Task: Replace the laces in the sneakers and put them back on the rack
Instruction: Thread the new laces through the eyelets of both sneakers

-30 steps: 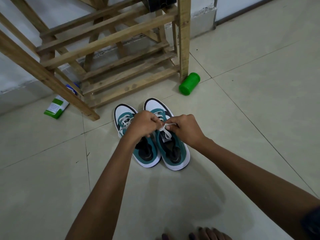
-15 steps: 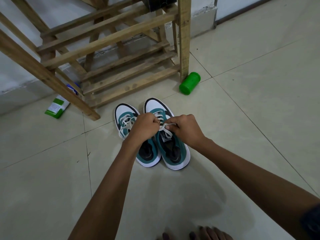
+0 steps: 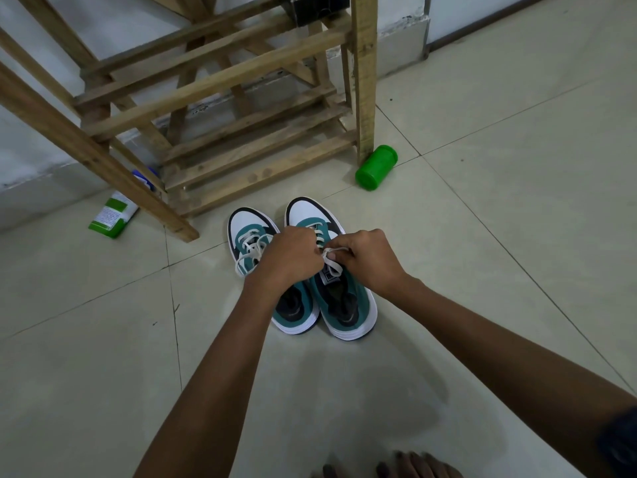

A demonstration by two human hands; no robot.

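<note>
Two teal, white and black sneakers stand side by side on the tiled floor, toes toward the rack. The left sneaker has a white lace tied in a loose bow. Over the right sneaker my left hand and my right hand meet, each pinching a strand of its white lace. A loop of lace shows between my right fingers. The wooden shoe rack stands just beyond the shoes.
A green plastic jar lies on its side by the rack's right post. A green and white packet lies by the left leg. A dark box sits on an upper shelf. My toes show at the bottom edge.
Both hands stay on the right sneaker's lace with only small finger shifts; the lace loop by my right hand has changed shape slightly. The shoes have not moved.
</note>
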